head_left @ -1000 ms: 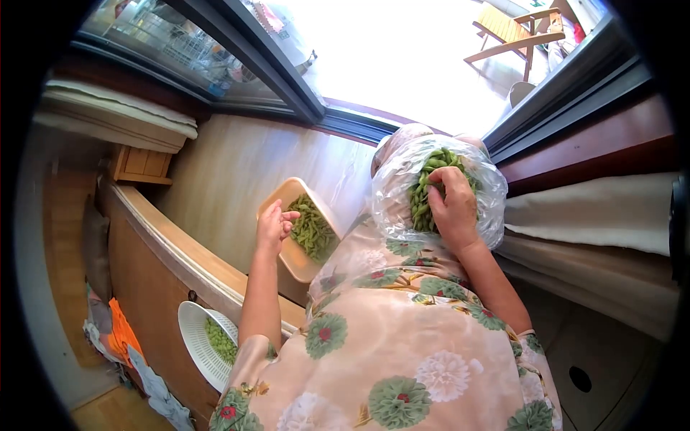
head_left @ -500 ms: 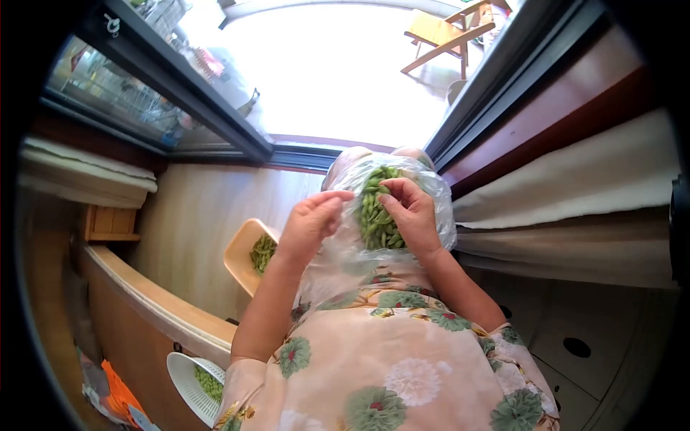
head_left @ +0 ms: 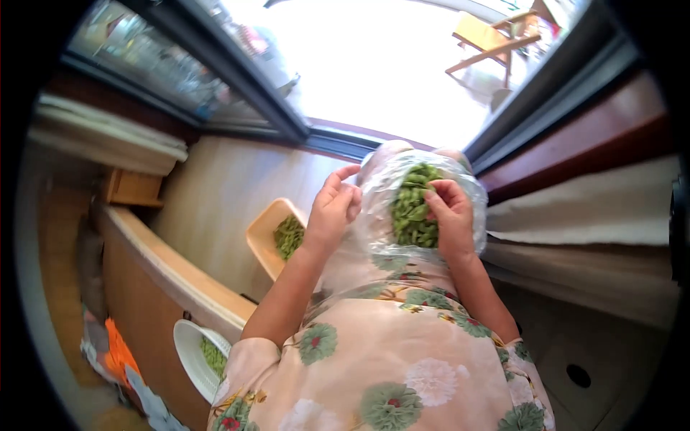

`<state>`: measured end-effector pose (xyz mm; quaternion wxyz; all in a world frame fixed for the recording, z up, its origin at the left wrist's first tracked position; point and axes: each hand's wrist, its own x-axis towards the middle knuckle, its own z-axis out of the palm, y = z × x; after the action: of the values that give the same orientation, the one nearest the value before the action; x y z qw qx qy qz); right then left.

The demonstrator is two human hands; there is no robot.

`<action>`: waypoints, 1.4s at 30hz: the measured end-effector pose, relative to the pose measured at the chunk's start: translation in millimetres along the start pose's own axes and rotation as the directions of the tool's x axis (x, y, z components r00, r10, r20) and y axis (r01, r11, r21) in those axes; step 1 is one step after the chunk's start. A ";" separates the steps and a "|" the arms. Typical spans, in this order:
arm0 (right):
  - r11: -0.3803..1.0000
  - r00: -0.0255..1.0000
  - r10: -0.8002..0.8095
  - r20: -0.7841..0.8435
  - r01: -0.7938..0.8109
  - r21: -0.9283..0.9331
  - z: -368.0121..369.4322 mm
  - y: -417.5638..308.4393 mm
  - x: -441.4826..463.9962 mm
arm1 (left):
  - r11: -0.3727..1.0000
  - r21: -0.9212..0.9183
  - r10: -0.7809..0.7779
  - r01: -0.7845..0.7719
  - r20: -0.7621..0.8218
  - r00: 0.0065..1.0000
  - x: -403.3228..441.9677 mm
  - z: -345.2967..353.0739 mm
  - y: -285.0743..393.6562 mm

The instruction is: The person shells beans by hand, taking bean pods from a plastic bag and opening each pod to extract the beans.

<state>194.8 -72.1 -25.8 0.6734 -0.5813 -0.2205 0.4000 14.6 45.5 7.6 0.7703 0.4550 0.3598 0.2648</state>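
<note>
Green soybean pods (head_left: 415, 219) lie heaped in a clear plastic bag (head_left: 375, 208) spread across my lap. My right hand (head_left: 454, 215) is over the right side of the heap, its thumb and forefinger pinched together at a pod; the pod is mostly hidden by the fingers. To the left of the bag is my left hand (head_left: 336, 208), raised above the lap, forefinger stretched out and apart from the thumb, the other fingers curled. I see nothing held in it.
A beige basin (head_left: 263, 243) with pods or hulls stands on the floor to my left. Nearer me, a white colander (head_left: 188, 352) holds green beans. A curved wooden edge (head_left: 172, 258) runs beside them. Ahead are a sliding-door frame (head_left: 248, 79) and a wooden chair (head_left: 483, 37).
The view has swung, shifting the scene rightward. My left hand has drawn away from the pods to the left, and its forefinger has parted from the thumb. My right hand stays at the heap.
</note>
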 end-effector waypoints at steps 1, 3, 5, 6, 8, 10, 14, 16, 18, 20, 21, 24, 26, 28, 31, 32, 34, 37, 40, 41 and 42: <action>1.000 1.000 0.008 0.019 -0.008 -0.005 2.2 -0.1 -0.7 | 0.999 0.008 0.036 -0.035 -0.080 0.996 -8.1 -14.7 5.0; 1.000 0.999 0.002 0.040 -0.002 -0.012 6.4 -2.7 -2.3 | 0.991 0.017 0.132 -0.132 -0.212 0.968 -28.8 -49.2 13.6; 1.000 0.999 -0.006 0.044 0.006 -0.008 8.3 -3.2 -2.2 | 0.972 0.143 0.225 -0.184 -0.371 0.901 -58.0 -89.1 22.2; 1.000 0.999 -0.017 0.046 0.018 -0.006 9.0 -2.5 -1.1 | 0.962 0.204 0.257 -0.180 -0.463 0.849 -76.8 -112.3 26.4; 1.000 0.998 -0.027 0.053 0.028 -0.009 10.1 -0.6 1.0 | 0.928 0.335 0.347 -0.161 -0.625 0.699 -121.0 -159.0 35.2; 0.999 0.998 -0.030 0.059 0.031 -0.018 11.5 1.2 3.4 | 0.843 0.517 0.526 -0.151 -0.730 0.437 -166.9 -204.8 35.3; 0.999 0.996 -0.040 0.081 0.042 -0.020 13.4 4.6 5.5 | 0.731 0.668 0.670 -0.136 -0.741 -0.037 -262.4 -281.0 25.1; 0.997 0.994 -0.051 0.099 0.056 -0.052 13.2 6.1 6.5 | 0.737 0.675 0.675 0.014 -0.736 -0.048 -316.4 -333.7 0.6; 0.997 0.996 -0.047 0.080 0.051 -0.050 14.3 6.3 7.1 | 0.614 0.694 0.758 0.375 -0.652 -0.035 -344.4 -375.2 -30.8; 0.997 0.996 -0.033 0.077 0.037 -0.060 13.8 7.0 7.6 | 0.753 0.507 0.555 0.420 -0.832 0.008 -342.5 -344.1 -32.0; 0.998 0.997 -0.033 0.076 0.037 -0.054 13.9 7.1 7.7 | 0.740 0.492 0.559 0.459 -0.829 -0.012 -335.0 -330.2 -28.5; 0.998 0.997 -0.037 0.075 0.040 -0.038 11.8 6.1 7.2 | 0.743 0.446 0.543 0.500 -0.837 -0.061 -323.7 -319.1 -27.6; 0.998 0.996 -0.044 0.084 0.046 -0.030 11.9 5.1 6.7 | 0.739 0.401 0.520 0.541 -0.851 -0.079 -321.4 -314.5 -22.9; 0.999 0.997 -0.032 0.069 0.034 -0.028 11.1 6.0 6.8 | 0.797 0.400 0.490 0.451 -0.866 -0.097 -318.0 -311.8 -22.0; 0.999 0.997 -0.030 0.068 0.032 -0.027 10.2 8.9 7.8 | 0.819 0.400 0.486 0.412 -0.865 -0.127 -318.7 -314.5 -26.8; 0.999 0.997 -0.034 0.070 0.036 -0.028 9.8 9.4 8.0 | 0.817 0.401 0.492 0.414 -0.860 -0.137 -318.3 -317.4 -29.7; 0.999 0.997 -0.037 0.074 0.039 -0.030 10.3 8.4 8.2 | 0.782 0.462 0.561 0.419 -0.814 -0.149 -318.1 -327.4 -39.4; 0.999 0.996 -0.038 0.076 0.040 -0.026 10.1 9.3 9.0 | 0.724 0.443 0.592 0.528 -0.792 -0.147 -325.1 -343.5 -41.5; 0.999 0.996 -0.041 0.085 0.044 -0.031 9.2 12.1 8.9 | 0.782 0.417 0.526 0.463 -0.840 -0.133 -334.4 -362.9 -34.6; 0.998 0.995 -0.044 0.090 0.047 -0.034 9.4 12.1 9.0 | 0.818 0.412 0.494 0.401 -0.861 -0.124 -336.4 -369.9 -32.1; 0.998 0.995 -0.047 0.088 0.050 -0.035 10.4 11.4 9.0 | 0.845 0.425 0.481 0.325 -0.869 -0.113 -336.2 -376.0 -29.3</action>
<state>188.9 -58.6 -35.9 0.6619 -0.5700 -0.2710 0.4044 -484.0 -22.8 -36.1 0.0608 0.3121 0.8339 0.4511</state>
